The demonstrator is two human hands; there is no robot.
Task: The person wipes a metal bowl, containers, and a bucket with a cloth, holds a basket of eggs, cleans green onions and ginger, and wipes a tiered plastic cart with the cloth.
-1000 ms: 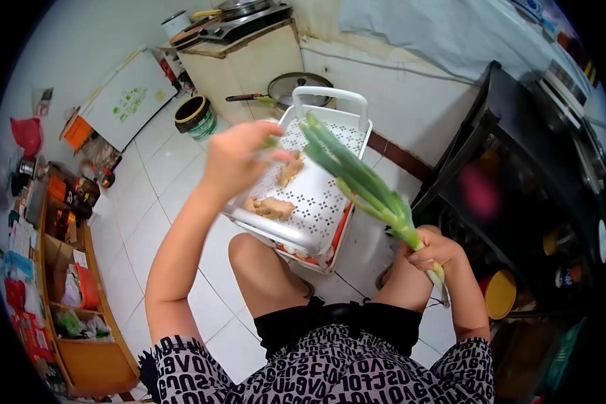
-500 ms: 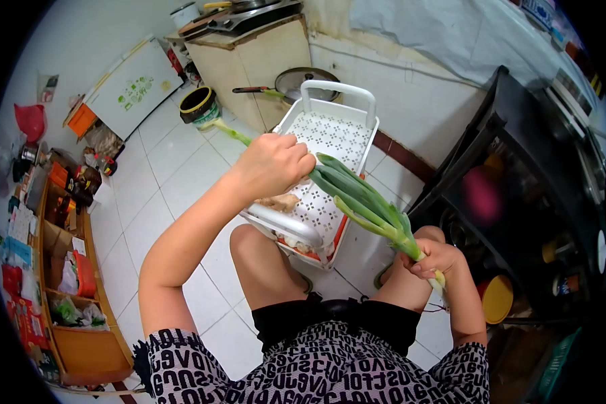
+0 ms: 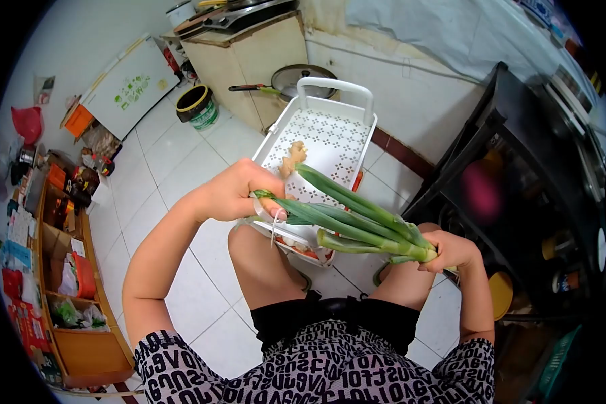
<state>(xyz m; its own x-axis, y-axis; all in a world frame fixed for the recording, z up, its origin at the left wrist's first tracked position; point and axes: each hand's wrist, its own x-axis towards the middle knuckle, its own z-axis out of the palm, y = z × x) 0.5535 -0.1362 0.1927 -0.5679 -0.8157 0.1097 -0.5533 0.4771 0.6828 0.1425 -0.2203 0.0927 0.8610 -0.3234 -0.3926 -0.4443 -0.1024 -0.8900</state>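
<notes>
Several thick green onions [image 3: 357, 227] stretch between my two hands, above my knees and the near end of a white storage cart [image 3: 326, 139]. My left hand [image 3: 244, 190] is closed around their thin leaf ends, and a pale strip hangs from its fingers. At the other end, my right hand [image 3: 453, 252] grips the pale lower stalks. One cut-looking leaf end points up and left, apart from my left hand. A piece of ginger [image 3: 293, 159] lies on the cart's perforated top tray, just beyond my left hand.
A lidded pan [image 3: 301, 82] sits behind the cart. A bin [image 3: 196, 108] stands on the tiled floor to the left. On the right is a black rack [image 3: 475, 155]; far left, a wooden shelf unit [image 3: 87, 347] holds packages.
My left hand has moved down and left, and my right hand up slightly. The onions now lie more level, their leaf ends drawn toward me, and the ginger is more exposed.
</notes>
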